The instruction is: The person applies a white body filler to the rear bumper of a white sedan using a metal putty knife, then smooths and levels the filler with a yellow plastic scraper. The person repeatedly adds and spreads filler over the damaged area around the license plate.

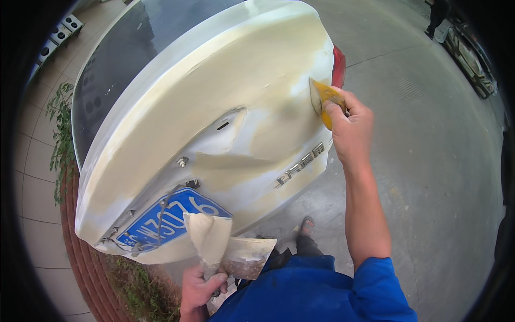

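A car's trunk lid (pixel 257 75) is in front of me, its white paint largely covered with cream body filler. At its right side my right hand (pixel 351 121) grips a yellow plastic spreader (pixel 326 96), whose edge lies on or close to the panel. Low in the view, my left hand (pixel 201 287) is closed on the handles of two flat blades held together. A thick heap of filler covers the putty knife (pixel 209 233). Beside it a wider scraper (pixel 249 257) has filler along its upper edge. Both blades stand in front of the blue license plate (pixel 171 214).
Chrome lettering (pixel 300 165) sits on the lid's lower right, and a red tail light (pixel 338 67) at its side. Brick edging (pixel 80 252) and plants (pixel 142 290) line the left. Concrete floor (pixel 429 177) stretches right; a person (pixel 437 19) stands far off.
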Demonstrator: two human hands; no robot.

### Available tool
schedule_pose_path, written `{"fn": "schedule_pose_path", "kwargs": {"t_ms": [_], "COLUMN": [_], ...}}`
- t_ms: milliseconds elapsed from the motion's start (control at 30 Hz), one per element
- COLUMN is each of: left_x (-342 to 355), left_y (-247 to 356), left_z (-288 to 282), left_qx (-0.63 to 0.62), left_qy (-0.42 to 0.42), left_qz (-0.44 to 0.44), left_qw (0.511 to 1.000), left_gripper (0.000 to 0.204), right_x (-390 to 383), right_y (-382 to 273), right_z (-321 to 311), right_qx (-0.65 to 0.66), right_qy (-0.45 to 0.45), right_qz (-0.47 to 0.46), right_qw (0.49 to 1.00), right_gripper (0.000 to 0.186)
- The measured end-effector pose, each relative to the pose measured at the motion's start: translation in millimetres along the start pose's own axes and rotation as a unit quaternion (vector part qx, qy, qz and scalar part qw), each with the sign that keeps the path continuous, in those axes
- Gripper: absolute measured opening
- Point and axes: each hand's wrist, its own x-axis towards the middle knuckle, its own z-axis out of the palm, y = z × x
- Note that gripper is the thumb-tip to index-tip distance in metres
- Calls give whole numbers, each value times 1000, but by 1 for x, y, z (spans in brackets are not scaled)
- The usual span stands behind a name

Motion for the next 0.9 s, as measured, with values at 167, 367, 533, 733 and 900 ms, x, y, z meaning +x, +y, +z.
{"fn": "schedule_pose_path", "kwargs": {"t_ms": [167,367,533,733,900], "left_x": [5,6,3,-2,-12], "left_y": [0,-5,-14,-23,-30], "left_z": [-12,-35,-53,-57,-57], "left_qx": [1,9,20,18,-16], "left_qy": [-16,-35,-40,-48,-37], "left_qz": [9,2,-2,18,4], "left_qw": [1000,999,999,999,999], "left_gripper": [14,14,13,11,8], "right_x": [-39,-87,-124,-128,-68], "right_y": [-22,-33,-32,-6,48], "right_z": [25,57,82,42,-24], "right_qx": [-64,-125,-105,118,311], "right_qy": [-39,-44,-58,4,121], "right_qz": [-87,-217,-240,42,114], "right_qw": [993,967,963,992,936], "right_gripper": [27,33,37,23,31]}}
